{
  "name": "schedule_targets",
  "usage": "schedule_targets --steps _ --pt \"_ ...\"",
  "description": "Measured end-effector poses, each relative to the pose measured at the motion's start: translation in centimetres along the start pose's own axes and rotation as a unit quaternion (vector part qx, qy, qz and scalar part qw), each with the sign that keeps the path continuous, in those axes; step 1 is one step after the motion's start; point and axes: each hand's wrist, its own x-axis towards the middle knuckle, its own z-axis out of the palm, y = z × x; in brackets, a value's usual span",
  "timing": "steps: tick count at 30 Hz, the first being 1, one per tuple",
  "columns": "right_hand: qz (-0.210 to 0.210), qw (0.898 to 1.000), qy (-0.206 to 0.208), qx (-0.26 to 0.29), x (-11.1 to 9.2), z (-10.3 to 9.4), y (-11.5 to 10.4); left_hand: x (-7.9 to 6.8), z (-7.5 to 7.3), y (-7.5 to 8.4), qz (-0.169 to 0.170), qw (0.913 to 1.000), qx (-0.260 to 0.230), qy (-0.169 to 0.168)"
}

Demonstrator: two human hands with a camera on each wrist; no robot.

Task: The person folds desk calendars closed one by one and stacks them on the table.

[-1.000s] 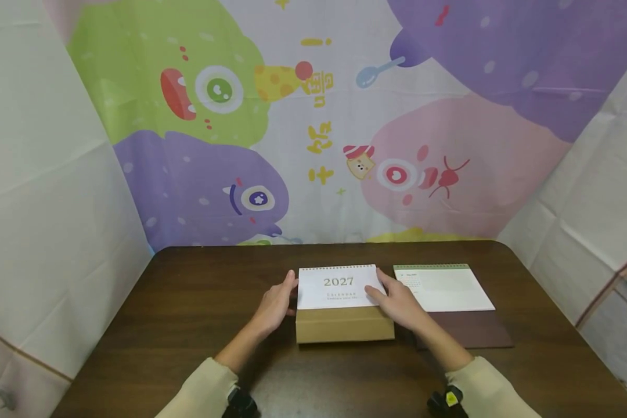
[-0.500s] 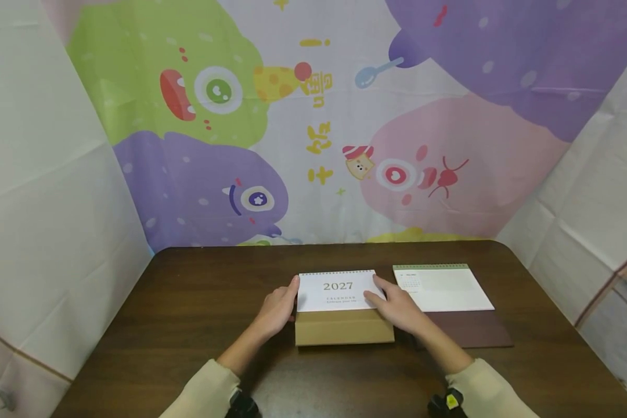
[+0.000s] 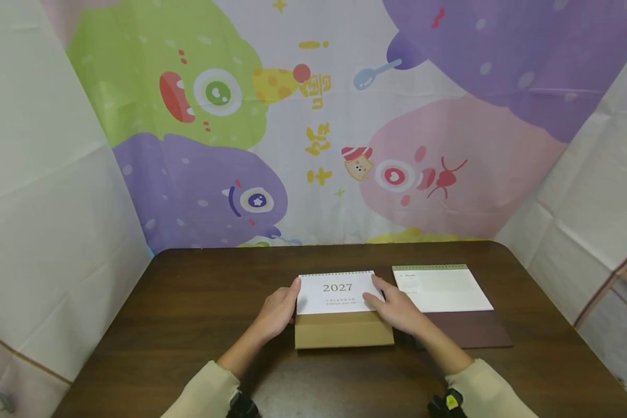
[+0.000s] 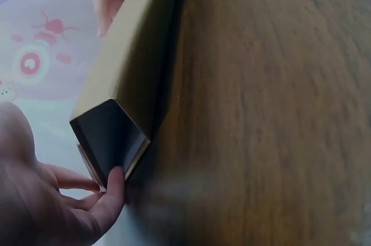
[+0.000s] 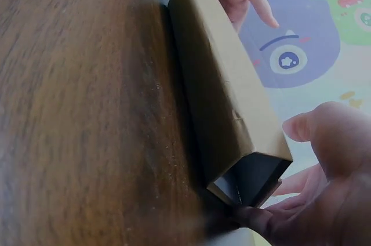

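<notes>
A white desk calendar [image 3: 337, 295] marked 2027 stands on its tan cardboard base [image 3: 343, 332] at mid-table, its spiral binding along the top. My left hand [image 3: 278, 309] holds its left side, thumb up along the edge of the page. In the left wrist view, fingers [image 4: 110, 199] of that hand curl at the lower back edge of the hollow base. On the opposite side my right hand [image 3: 397, 305] grips the calendar, thumb lying over the front of the cover. The right wrist view shows the base's dark open end [image 5: 255, 179] beside that hand's fingers.
Just right of my right hand lies a second calendar [image 3: 446, 290], with a green top band and a dark maroon base [image 3: 467, 329]. The brown wooden table [image 3: 204, 325] ends at a cartoon-printed backdrop [image 3: 324, 215], with white cloth walls [image 3: 47, 174] at both sides.
The 2027 calendar has shifted slightly toward me and its cover leans further back. My left hand has closed in against its side; the right hand stays at its edge.
</notes>
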Motion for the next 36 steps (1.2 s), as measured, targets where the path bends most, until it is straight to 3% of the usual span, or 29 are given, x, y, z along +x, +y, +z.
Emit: schedule_targets --steps 3,5,13,17,19,24,27,32,36 --pt "0.003 1.0 -0.001 0.003 0.5 0.2 1.0 -0.9 -0.3 1.0 0.044 0.9985 0.032 0.013" --pt "0.001 1.0 -0.004 0.006 0.4 -0.1 0.4 -1.1 -0.4 1.5 0.058 0.9975 0.036 0.017" --pt "-0.026 0.999 -0.014 0.034 -0.8 -1.3 -4.9 -3.6 -1.8 6.9 0.079 0.9963 0.035 0.0" --pt "-0.039 0.999 -0.016 0.013 -0.4 -0.7 -5.6 -1.9 0.0 5.0 0.114 0.9898 0.084 0.015" --pt "-0.056 0.998 -0.012 -0.007 0.1 0.0 -4.9 -1.3 0.8 4.1 0.134 0.9844 0.113 0.019" --pt "-0.08 0.994 -0.014 -0.067 0.2 0.5 -5.0 -3.0 -0.2 6.5 0.15 0.978 0.144 -0.014" --pt "-0.074 0.99 -0.042 -0.109 -1.1 -0.3 -7.4 -4.2 -1.0 7.8 0.15 0.9679 0.197 -0.042" --pt "-0.081 0.975 -0.063 -0.195 -2.1 -0.3 -8.5 -4.8 -1.0 8.2 0.144 0.9439 0.284 -0.087" --pt "-0.085 0.968 -0.076 -0.222 -2.0 0.0 -8.2 -4.8 -0.8 8.1 0.135 0.9346 0.309 -0.112"
